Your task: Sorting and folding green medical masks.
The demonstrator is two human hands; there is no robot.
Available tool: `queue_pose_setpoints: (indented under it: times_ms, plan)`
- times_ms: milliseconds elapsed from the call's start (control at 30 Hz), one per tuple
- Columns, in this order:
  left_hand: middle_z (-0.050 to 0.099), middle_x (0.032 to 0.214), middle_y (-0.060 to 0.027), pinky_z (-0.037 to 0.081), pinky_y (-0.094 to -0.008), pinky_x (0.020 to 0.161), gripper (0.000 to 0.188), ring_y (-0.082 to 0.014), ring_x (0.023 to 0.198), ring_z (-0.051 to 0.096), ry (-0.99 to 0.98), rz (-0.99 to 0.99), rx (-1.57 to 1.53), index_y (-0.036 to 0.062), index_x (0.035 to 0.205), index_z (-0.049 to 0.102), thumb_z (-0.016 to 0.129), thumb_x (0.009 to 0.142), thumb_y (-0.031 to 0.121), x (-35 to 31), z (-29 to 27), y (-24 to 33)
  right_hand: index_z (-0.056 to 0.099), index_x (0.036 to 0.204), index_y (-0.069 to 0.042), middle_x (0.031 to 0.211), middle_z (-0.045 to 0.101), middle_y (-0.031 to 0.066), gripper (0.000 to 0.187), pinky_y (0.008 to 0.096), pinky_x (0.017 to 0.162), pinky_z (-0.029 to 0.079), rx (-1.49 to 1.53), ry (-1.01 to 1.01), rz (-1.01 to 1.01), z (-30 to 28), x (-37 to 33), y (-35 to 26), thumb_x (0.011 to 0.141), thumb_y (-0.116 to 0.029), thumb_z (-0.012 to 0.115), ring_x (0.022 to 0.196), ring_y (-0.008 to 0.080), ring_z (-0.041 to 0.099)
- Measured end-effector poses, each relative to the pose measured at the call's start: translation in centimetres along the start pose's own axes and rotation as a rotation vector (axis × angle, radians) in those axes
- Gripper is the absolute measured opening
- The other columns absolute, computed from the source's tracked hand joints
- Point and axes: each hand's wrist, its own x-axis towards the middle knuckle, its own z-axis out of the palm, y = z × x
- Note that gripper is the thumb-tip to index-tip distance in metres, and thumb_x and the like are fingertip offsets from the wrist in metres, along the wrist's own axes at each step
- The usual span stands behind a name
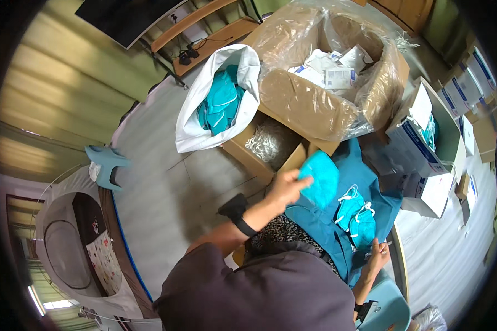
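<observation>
Nearest the lens, at the bottom centre of the frame, is the person's dark grey shoulder (270, 292), with both forearms running up from it. Above it a teal cloth (337, 220) covers the lap, and on its right part lies a small heap of teal masks (356, 216) with white ear loops. The left hand (286, 187), mid-frame, is closed on one teal mask (320, 177), pinching it by its left edge and holding it over the cloth. The right hand (376, 258), lower right, rests at the cloth's edge beside the heap; whether it grips anything I cannot tell.

The hold on the mask looks light, so it could slip and drop to the floor; the heap sits near the cloth's right edge and might slide off if the lap shifts.

The floor (160, 193) is grey sheeting. At the top centre stands a big plastic-lined carton (315, 105) of white packets, left of it a white sack (196, 124) of teal masks, below them a small box (259, 154) of clear wrapped bits, and at the right stacked white-and-blue boxes (414, 143)
</observation>
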Motion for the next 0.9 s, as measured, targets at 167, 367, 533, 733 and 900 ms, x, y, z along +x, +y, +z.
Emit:
queue_pose_setpoints:
  times_ms: [167,367,533,733,900]
  plan:
    - [0.056,0.072,0.0002,0.044,-0.0228,0.045,0.017,-0.0124,0.055,0.057,0.498,0.349,-0.247,0.0079,0.098,0.059,0.068,0.09,0.019,7.2,-10.7,6.2,0.038,0.067,-0.017,0.06,0.037,-0.0083,0.038,0.0212,0.044,0.021,0.058,0.044,0.061,2.1,-2.3,-3.4,0.087,-0.008,0.068,0.049,0.0022,0.031]
    - [0.062,0.112,-0.0074,0.051,-0.0298,0.075,0.042,-0.0192,0.098,0.064,0.209,0.646,0.059,0.002,0.124,0.052,0.068,0.091,0.023,6.0,-5.0,7.7,0.044,0.069,-0.015,0.061,0.042,-0.0074,0.032,0.0204,0.043,0.023,0.043,-0.192,-0.051,3.2,-2.9,-8.0,0.093,-0.022,0.065,0.049,0.0015,0.034]
    - [0.057,0.127,-0.0143,0.042,-0.0396,0.101,0.066,-0.0255,0.12,0.053,-0.676,0.841,0.427,0.0039,0.135,0.044,0.075,0.084,0.032,-1.3,9.0,0.7,0.047,0.079,-0.008,0.064,0.042,-0.0014,0.045,0.0217,0.047,0.027,0.324,-0.669,-0.08,7.7,-4.6,-12.0,0.1,-0.048,0.047,0.052,0.0067,0.033]
    - [0.066,0.085,-0.0064,0.051,-0.0301,0.073,0.031,-0.0135,0.084,0.064,-0.888,0.328,0.367,0.0018,0.115,0.054,0.065,0.092,0.02,-2.5,10.6,-3.1,0.049,0.089,-0.005,0.069,0.046,0.0021,0.031,0.0226,0.053,0.037,0.567,-0.644,0.01,6.6,-3.7,-13.2,0.101,-0.034,0.049,0.059,0.0099,0.044]
    - [0.061,0.078,-0.0014,0.044,-0.0256,0.065,0.018,-0.0061,0.074,0.052,-0.613,0.177,0.621,0.0,0.093,0.062,0.055,0.099,0.016,-2.5,5.5,0.3,0.056,0.106,-0.003,0.098,0.064,0.0129,0.025,0.0262,0.066,0.052,0.559,-0.661,0.26,7.0,-4.0,-10.6,0.099,-0.026,0.053,0.08,0.0175,0.065]
